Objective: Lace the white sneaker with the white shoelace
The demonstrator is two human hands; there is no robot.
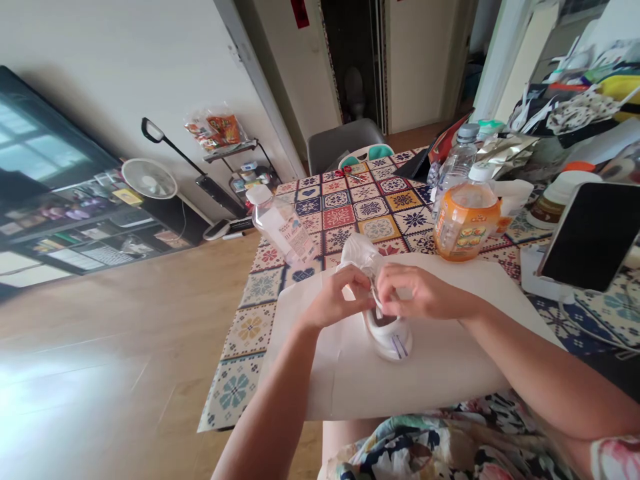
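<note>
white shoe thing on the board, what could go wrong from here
The white plastic in the left hand could tear if tugged. The orange-labelled bottle stands just beyond the right hand, so a careless move might tip it. The clear plastic bottle lies on its side near the table edge and could roll off.

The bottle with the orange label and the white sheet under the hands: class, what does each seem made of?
The orange-labelled bottle seems clear glossy plastic: see-through, with shiny highlights. The white sheet seems matte paper or card: dull, with a faint fold line, though thickness is unclear.
</note>
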